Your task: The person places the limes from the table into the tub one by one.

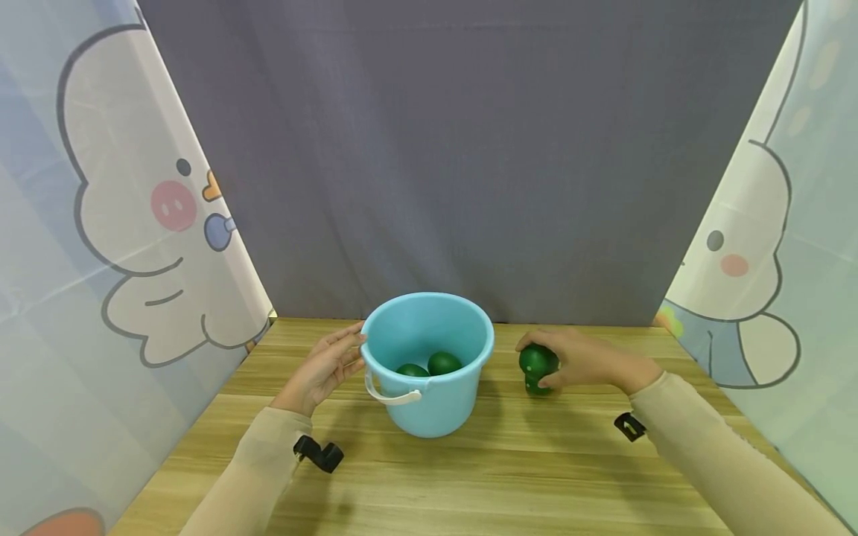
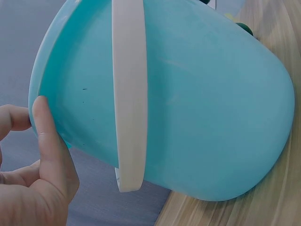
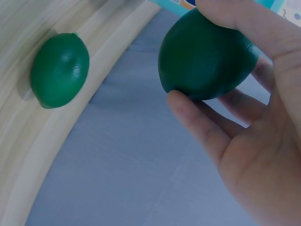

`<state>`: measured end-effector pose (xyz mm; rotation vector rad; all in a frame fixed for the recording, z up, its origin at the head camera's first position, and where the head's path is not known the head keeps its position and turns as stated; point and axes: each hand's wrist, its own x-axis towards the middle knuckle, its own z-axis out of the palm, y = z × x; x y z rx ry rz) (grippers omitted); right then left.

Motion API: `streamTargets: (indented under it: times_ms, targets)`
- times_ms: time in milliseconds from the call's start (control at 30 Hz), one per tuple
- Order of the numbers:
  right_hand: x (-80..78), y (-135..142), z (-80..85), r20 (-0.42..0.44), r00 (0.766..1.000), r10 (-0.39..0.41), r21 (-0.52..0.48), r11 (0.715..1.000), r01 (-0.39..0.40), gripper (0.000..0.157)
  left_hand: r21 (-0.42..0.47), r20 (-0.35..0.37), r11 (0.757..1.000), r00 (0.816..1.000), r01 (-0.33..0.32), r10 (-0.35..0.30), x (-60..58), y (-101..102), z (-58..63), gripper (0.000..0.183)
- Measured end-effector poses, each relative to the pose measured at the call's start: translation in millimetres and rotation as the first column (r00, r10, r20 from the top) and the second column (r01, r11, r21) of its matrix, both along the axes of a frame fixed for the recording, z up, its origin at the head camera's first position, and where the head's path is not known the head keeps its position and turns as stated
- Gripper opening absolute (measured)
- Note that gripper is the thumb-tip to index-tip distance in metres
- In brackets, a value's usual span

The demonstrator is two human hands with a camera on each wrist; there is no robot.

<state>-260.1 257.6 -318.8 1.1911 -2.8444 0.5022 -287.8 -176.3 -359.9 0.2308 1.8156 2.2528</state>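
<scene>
There we had it: the right hand (image 1: 582, 359) was clamped round 1 green lime (image 3: 202, 59), thumb and fingers pressed to its skin, holding it above the wooden table (image 1: 509, 480), where another lime (image 3: 60, 71) lay just below. Across from it, we watched the left hand (image 1: 326, 366) pinching the upright light-blue bucket (image 1: 436, 408) at its rim, white handle (image 1: 401, 400) lowered, 2 more limes (image 1: 445, 363) lying inside!
</scene>
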Motion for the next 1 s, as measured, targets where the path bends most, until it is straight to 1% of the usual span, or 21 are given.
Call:
streamTargets:
  times_ms: [200,400,633,833,1000]
  targets:
    - [0.1,-0.9,7.5,-0.028,1.000,0.000,-0.015,1.000,0.000,0.053,0.005,0.005,1.000,1.000,-0.005,0.005,0.1,0.3,0.4,0.055]
    - [-1.1,-1.1,16.5,-0.070,0.998,0.006,-0.003,1.000,-0.006,0.053,0.011,0.003,1.000,1.000,0.001,-0.001,0.1,0.0,0.1,0.055]
    - [-2.3,-0.8,25.2,-0.051,0.998,-0.046,0.010,0.999,0.046,0.057,0.009,0.003,1.000,1.000,0.001,-0.001,-0.6,0.0,-0.5,0.055]
    - [-3.3,-1.6,28.0,-0.047,0.998,-0.047,0.003,0.999,0.047,0.057,0.008,0.003,1.000,1.000,0.000,0.000,-0.9,0.2,-0.9,0.055]
    - [-3.8,-3.2,31.2,-0.063,0.997,-0.043,0.003,0.999,0.044,0.055,0.001,-0.003,1.000,1.000,-0.004,0.004,-0.1,0.4,-1.2,0.056]
